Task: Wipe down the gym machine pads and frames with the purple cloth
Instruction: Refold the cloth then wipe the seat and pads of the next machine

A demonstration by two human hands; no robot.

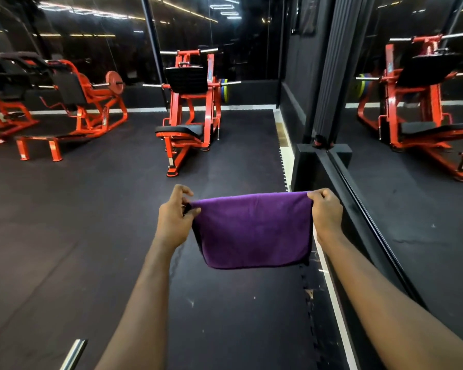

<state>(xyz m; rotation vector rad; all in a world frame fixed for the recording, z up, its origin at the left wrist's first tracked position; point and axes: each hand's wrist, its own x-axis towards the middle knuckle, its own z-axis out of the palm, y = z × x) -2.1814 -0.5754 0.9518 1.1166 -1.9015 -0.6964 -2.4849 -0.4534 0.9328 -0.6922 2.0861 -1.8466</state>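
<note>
There is only one view, a wide-angle camera worn on the person's head. It looks forward and down along both forearms, so the left hand (173, 217) and the right hand (326, 212), with the purple cloth (251, 231) between them, are near and low in the middle. The dark floor (91, 209) fills most of the view. An orange machine (190, 108) stands well farther ahead, and a mirror wall (425, 182) runs along the right side.

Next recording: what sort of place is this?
A gym, apparently its weights area. Orange plate-loaded machines with black pads stand on dark mat flooring, a weight plate sits on one machine's bar, and a wall mirror on the right reflects the nearest machine.
</note>
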